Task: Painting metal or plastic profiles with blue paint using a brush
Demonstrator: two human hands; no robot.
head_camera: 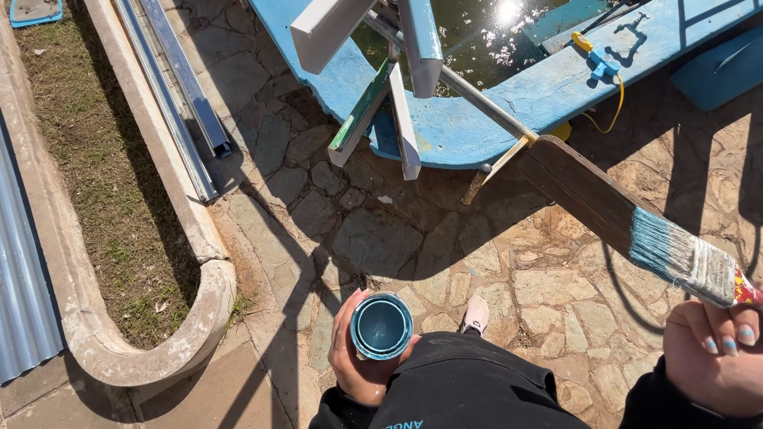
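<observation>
Left hand (359,361) clasps a blue paint can (381,326); right hand (711,361) apparently grips a paintbrush (683,260).

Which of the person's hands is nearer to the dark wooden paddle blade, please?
The right. The right hand holds a paintbrush whose blue bristles touch the paddle blade at its lower end. The left hand is further off, down and to the left, holding the paint can.

The tin (381,326) holds teal paint; brush bristles (664,250) are light blue; the boat (509,103) is blue; the paving (373,238) is mottled brown.
</observation>
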